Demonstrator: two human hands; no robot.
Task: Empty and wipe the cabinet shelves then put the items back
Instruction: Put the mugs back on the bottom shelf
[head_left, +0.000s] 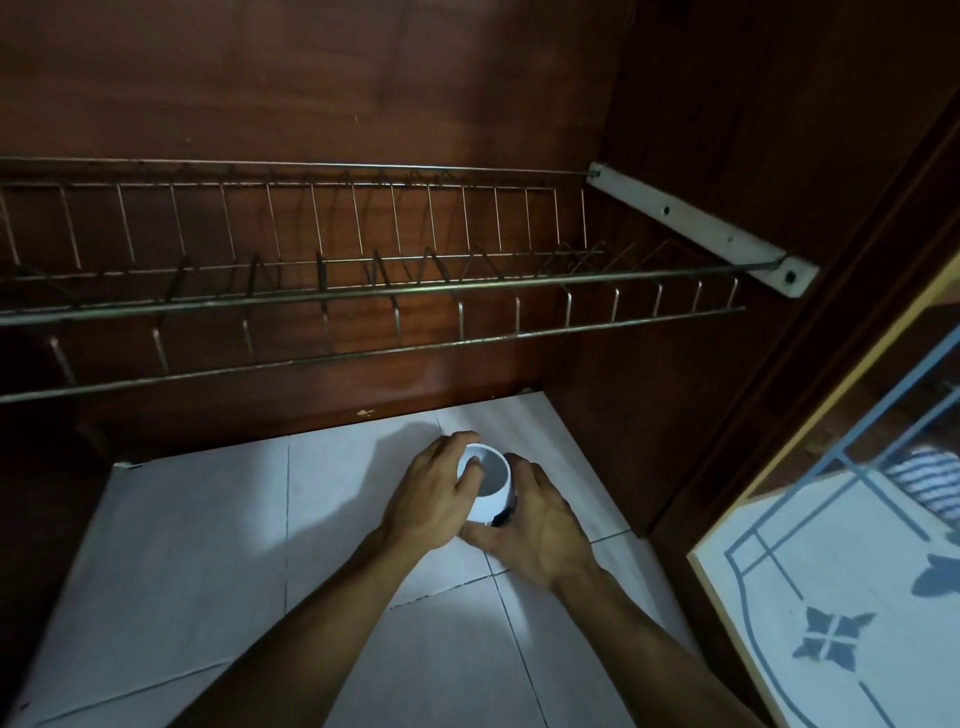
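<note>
One white cup (491, 488), round, mouth up, on the white tiled shelf (208, 519) below one wire rack (363, 291). Two hands: left hand (428, 501) and right hand (537, 527), fingers curled around its sides.

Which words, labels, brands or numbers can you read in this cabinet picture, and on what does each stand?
No text can be read.
The white cup has a small black mark near its base, too small to read.
The door glass bears only a blue ornamental pattern, no lettering.
</note>
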